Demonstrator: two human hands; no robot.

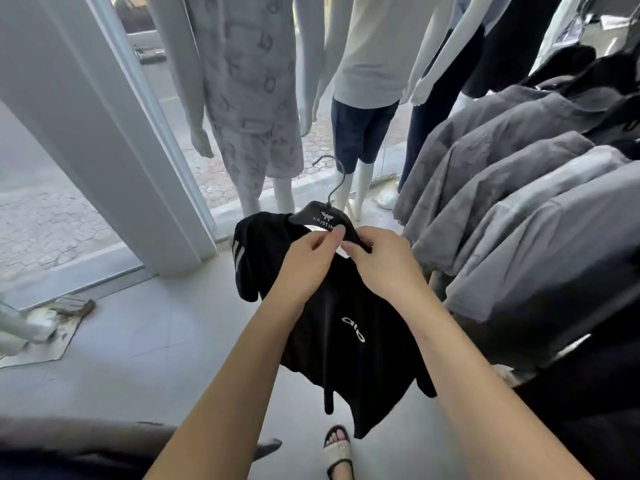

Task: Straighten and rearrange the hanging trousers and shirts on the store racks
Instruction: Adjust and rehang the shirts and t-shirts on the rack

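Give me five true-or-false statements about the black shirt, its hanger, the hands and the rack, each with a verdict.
1. The black shirt is on a hanger. True.
2. The hanger's hook is on the rack. False: it is free in the air, off the rack.
3. Both hands work at the shirt's collar. True: the left hand and right hand pinch there.
4. The grey shirts hang to the left. False: they hang to the right.
5. The hanger is white. False: it is black.
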